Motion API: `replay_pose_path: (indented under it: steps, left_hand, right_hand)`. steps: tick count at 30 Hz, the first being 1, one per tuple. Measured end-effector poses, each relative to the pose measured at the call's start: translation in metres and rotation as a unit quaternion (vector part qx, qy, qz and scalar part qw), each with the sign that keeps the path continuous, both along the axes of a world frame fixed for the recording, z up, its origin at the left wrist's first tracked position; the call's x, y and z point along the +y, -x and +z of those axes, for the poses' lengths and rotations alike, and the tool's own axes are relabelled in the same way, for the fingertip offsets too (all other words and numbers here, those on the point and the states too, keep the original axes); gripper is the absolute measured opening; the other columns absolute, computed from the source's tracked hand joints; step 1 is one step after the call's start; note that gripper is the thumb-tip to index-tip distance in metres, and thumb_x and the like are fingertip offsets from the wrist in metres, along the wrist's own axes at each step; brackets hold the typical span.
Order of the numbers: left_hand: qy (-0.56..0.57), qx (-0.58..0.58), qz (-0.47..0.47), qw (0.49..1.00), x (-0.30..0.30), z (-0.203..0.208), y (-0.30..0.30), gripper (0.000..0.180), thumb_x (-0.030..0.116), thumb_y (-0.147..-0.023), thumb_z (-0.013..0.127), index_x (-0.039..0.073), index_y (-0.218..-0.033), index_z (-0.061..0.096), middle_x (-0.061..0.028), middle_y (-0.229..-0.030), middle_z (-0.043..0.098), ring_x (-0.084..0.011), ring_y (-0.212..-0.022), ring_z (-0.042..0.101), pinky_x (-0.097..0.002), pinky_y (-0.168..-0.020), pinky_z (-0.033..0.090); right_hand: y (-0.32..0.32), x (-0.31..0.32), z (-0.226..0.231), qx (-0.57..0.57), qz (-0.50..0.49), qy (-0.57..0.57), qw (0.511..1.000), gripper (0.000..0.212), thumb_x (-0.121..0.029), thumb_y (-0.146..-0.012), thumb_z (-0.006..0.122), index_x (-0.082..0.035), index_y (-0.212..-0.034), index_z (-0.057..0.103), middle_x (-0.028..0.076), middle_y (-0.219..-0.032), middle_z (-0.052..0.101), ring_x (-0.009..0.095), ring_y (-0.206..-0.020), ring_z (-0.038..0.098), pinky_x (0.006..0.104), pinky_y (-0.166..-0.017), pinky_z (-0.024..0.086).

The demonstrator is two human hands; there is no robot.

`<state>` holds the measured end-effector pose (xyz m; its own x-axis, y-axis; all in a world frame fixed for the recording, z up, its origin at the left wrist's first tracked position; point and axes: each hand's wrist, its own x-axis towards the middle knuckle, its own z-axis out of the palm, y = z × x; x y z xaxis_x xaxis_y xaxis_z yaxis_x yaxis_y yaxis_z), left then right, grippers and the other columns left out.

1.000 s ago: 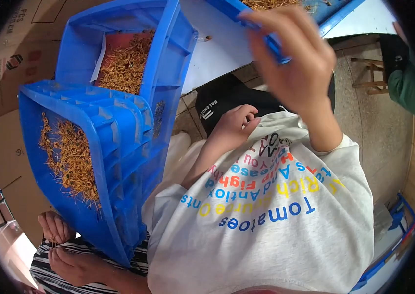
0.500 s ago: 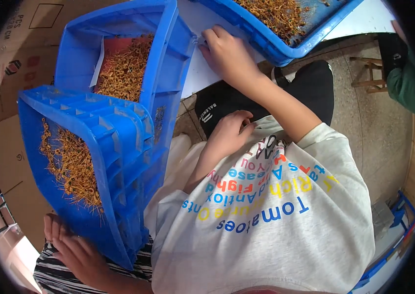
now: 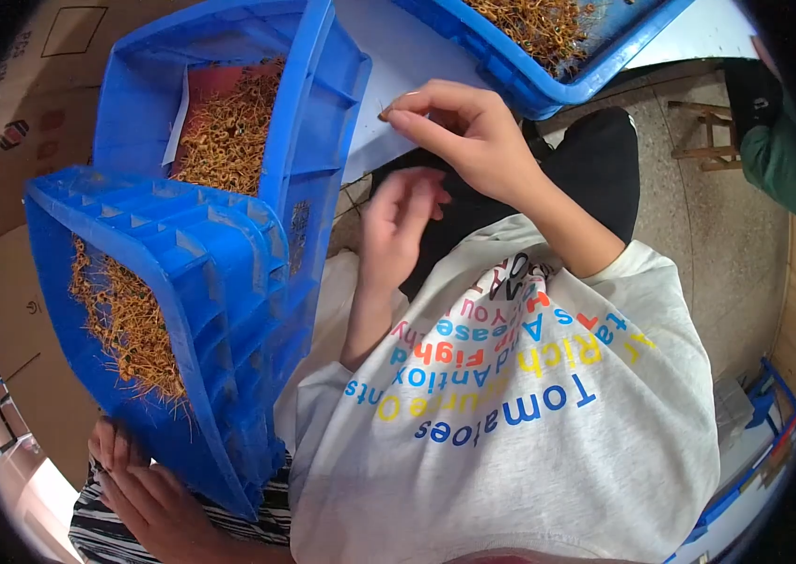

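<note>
My right hand (image 3: 478, 132) is raised over the white tabletop, thumb and forefinger pinched on a small brown strand (image 3: 385, 114). Just below it, my left hand (image 3: 396, 224) is held over my lap, smeared by motion; its fingers look bent, and I cannot make out anything in them. To the left stands a blue crate (image 3: 318, 122) with a heap of thin, curly orange-brown dried strands (image 3: 228, 132) inside. A second blue crate (image 3: 228, 273) is tilted on its side nearer me, with more dried strands (image 3: 130, 320).
A blue tray (image 3: 562, 94) with more strands lies at the far right of the table. Another person's hands (image 3: 149, 498) are beside the tilted crate, over striped clothing. Cardboard boxes (image 3: 50, 254) line the left. A wooden stool (image 3: 713, 136) and a green-sleeved person (image 3: 779, 164) are at right.
My right hand has drawn back from the tabletop beside the crate and turned, showing a strand in its fingertips. My left hand has risen from my lap toward it. The tilted crate shifted slightly left.
</note>
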<state>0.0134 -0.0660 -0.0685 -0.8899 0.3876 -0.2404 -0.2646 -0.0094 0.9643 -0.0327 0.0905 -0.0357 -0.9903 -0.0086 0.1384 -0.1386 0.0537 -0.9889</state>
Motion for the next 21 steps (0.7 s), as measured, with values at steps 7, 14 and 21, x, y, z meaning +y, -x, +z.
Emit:
replay_pose_path:
  steps: [7,14,21]
  left_hand:
    - [-0.163,0.011,0.119,0.979,0.007,0.027,0.005,0.024,0.018,-0.1,0.049,-0.001,-0.111,0.058,-0.0083,-0.089,0.06,-0.0138,-0.078,0.052,-0.0251,-0.069,0.043]
    - [-0.216,0.023,0.132,0.967,0.005,0.019,0.005,0.022,0.018,-0.1,0.05,0.0,-0.108,0.059,-0.0075,-0.089,0.058,-0.0123,-0.077,0.049,-0.0238,-0.066,0.04]
    - [-0.214,0.011,0.119,0.97,0.002,0.024,0.006,0.02,0.017,-0.099,0.051,0.0,-0.107,0.059,-0.0076,-0.09,0.058,-0.0117,-0.075,0.049,-0.0233,-0.065,0.039]
  right_hand:
    - [-0.014,-0.005,0.005,-0.069,0.092,0.214,0.97,0.016,-0.012,-0.09,0.067,0.003,-0.092,0.072,0.002,-0.081,0.062,0.008,-0.058,0.051,0.0204,-0.052,0.042]
    - [-0.014,-0.008,0.004,-0.01,0.089,0.188,0.978,0.013,-0.008,-0.089,0.066,0.004,-0.09,0.071,0.003,-0.076,0.063,0.009,-0.059,0.054,0.0192,-0.053,0.044]
    - [-0.016,-0.005,0.008,-0.088,0.109,0.253,0.957,0.009,-0.004,-0.091,0.064,0.004,-0.093,0.068,0.004,-0.073,0.059,0.011,-0.06,0.054,0.0203,-0.055,0.047]
